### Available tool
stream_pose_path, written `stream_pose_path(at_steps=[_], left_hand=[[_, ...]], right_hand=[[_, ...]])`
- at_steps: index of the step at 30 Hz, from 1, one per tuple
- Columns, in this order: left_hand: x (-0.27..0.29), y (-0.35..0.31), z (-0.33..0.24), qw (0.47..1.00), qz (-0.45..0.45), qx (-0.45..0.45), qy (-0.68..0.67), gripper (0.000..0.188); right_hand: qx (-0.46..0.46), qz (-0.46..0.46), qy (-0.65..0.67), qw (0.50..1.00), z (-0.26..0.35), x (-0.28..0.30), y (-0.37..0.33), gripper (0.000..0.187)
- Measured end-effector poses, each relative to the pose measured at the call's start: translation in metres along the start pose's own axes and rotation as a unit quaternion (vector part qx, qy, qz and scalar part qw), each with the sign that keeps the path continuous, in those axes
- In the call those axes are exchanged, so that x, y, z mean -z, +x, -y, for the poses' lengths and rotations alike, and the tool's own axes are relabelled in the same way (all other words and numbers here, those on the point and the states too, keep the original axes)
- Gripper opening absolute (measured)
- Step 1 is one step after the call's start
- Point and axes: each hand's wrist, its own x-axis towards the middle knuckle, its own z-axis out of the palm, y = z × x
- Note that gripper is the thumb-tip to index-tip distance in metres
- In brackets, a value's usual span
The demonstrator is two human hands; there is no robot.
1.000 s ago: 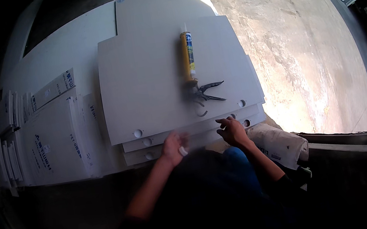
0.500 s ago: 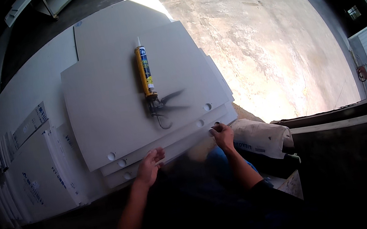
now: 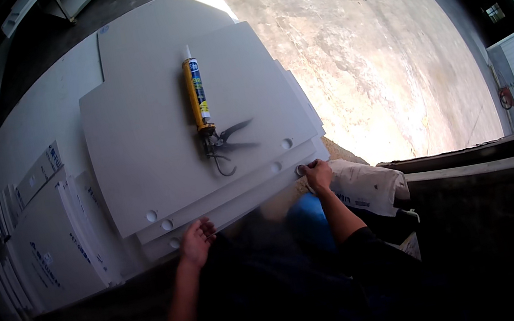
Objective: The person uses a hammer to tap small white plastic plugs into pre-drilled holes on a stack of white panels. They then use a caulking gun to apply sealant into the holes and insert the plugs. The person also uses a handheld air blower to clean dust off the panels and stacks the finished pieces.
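A stack of pale panels (image 3: 162, 129) lies in front of me, its near edges stepped, with round recesses at the corners. My right hand (image 3: 319, 175) pinches a small round disc (image 3: 301, 170) at the right corner recess of the lowest stepped panel. Whether the disc sits fully inside the recess is hidden by the fingertips. My left hand (image 3: 196, 242) hovers by the near left edge, fingers loosely bent and apart, holding nothing. On the top panel rests a caulking gun (image 3: 206, 128) loaded with a blue and yellow sealant cartridge (image 3: 198, 88), nozzle pointing away.
Several wrapped, printed panels (image 3: 52, 245) stand stacked at the left. A whitish printed sack (image 3: 365, 186) lies to the right of my right forearm. Beyond the stack stretches a sunlit concrete floor (image 3: 360, 46). A wheeled rack (image 3: 61, 6) stands at the far left.
My right hand has moved slightly up and right, bringing the disc onto the corner recess. My left hand has drawn back a little, down and left. The view has shifted slightly.
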Motion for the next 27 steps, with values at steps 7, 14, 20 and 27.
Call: stream_pose_path(at_steps=[7,14,20,27], left_hand=[[0.009,0.0,-0.003,0.999,-0.02,-0.004,-0.026,0.035],[0.02,-0.001,-0.005,0.997,-0.044,-0.013,-0.06,0.034],[0.02,0.002,-0.006,0.997,-0.046,-0.009,-0.068,0.035],[0.027,0.001,-0.005,0.997,-0.047,-0.006,-0.068,0.034]], right_hand=[[-0.044,-0.104,0.053,0.992,-0.009,-0.021,-0.002,0.051],[-0.221,0.169,0.206,0.938,0.001,-0.016,0.02,0.049],[-0.276,0.248,0.334,0.867,-0.022,-0.04,0.028,0.032],[0.074,0.357,0.191,0.911,-0.105,-0.092,0.071,0.033]])
